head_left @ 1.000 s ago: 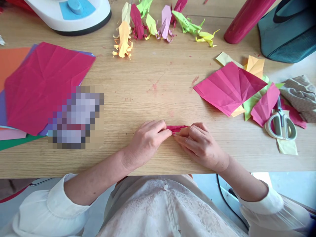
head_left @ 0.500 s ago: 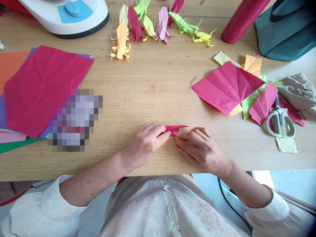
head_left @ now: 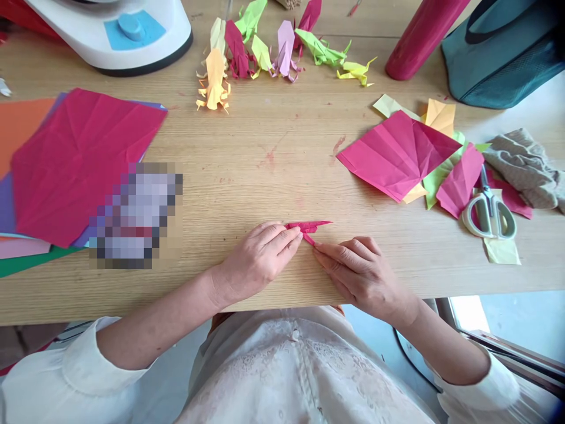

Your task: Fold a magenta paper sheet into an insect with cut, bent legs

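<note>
My left fingers [head_left: 289, 238] grip the folded magenta paper [head_left: 304, 226] near the front edge of the bench [head_left: 247, 176]; my right fingers [head_left: 330, 252] pinch 1 slanting strip [head_left: 308, 238] of it. I'm probably shaping that strip; creasing it likely calls for a steady left hold.

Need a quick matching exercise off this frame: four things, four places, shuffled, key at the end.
Things
1. Scissors
2. Left hand
3. Orange figure
4. Right hand

Places
A. At the end of the folded paper's thin strip
B. Nearest the table's front edge in the group of folded figures
C. Among the scraps on the right
D. Over the folded paper's left end

Pairs: 1-C, 2-D, 3-B, 4-A
</note>
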`<state>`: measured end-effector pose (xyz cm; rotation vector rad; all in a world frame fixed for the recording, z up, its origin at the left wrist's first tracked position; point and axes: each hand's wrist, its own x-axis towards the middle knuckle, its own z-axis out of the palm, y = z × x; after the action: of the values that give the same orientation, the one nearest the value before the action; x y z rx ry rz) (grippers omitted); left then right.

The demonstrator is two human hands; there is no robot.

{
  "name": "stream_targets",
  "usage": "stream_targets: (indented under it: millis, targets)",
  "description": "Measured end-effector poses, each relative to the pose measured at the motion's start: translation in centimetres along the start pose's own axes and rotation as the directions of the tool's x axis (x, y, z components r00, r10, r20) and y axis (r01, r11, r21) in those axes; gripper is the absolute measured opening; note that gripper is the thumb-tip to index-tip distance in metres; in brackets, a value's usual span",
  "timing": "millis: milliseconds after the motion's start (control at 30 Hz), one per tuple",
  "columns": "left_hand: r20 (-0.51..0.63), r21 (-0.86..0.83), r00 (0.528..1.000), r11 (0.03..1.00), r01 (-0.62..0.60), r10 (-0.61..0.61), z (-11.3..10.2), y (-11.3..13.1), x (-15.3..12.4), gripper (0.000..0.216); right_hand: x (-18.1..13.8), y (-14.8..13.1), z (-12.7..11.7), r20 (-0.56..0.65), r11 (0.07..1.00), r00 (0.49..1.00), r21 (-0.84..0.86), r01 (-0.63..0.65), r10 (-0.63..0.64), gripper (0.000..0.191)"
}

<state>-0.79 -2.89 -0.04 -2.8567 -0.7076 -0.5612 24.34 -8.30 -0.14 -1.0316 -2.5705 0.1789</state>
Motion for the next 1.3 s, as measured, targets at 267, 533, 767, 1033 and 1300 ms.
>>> stream_targets:
  millis: [267, 533, 767, 1033, 1300]
  targets:
    - [0.077, 0.077, 0.997, 0.997, -0.026, 0.020, -0.5, 0.7, 0.3, 0.031, -0.3, 0.0, -0.4, 0.018, 1.000, 1.000, -0.012, -0.011, 0.011, 0.030]
    - [0.149, 0.141, 0.989, 0.990, -0.003, -0.018, -0.8, 1.2, 0.3, 0.037, -1.0, -0.1, -0.4, -0.009, 0.997, 0.997, -0.014, -0.072, 0.072, 0.039]
    - [0.227, 0.149, 0.973, 0.989, -0.003, -0.031, -1.0, 1.1, 0.3, 0.045, -2.6, 0.3, -0.6, -0.048, 0.988, 0.987, -0.003, -0.155, 0.154, 0.040]
    - [0.287, 0.129, 0.956, 0.991, 0.019, -0.056, -1.3, 1.3, 0.4, 0.048, -1.2, -1.6, 0.1, -0.044, 0.972, 0.972, -0.012, -0.233, 0.233, 0.039]
    - [0.319, 0.115, 0.947, 0.993, -0.009, -0.028, -1.4, 1.4, 1.2, 0.055, -1.8, -1.3, 0.1, -0.124, 0.945, 0.938, -0.003, -0.328, 0.325, 0.040]
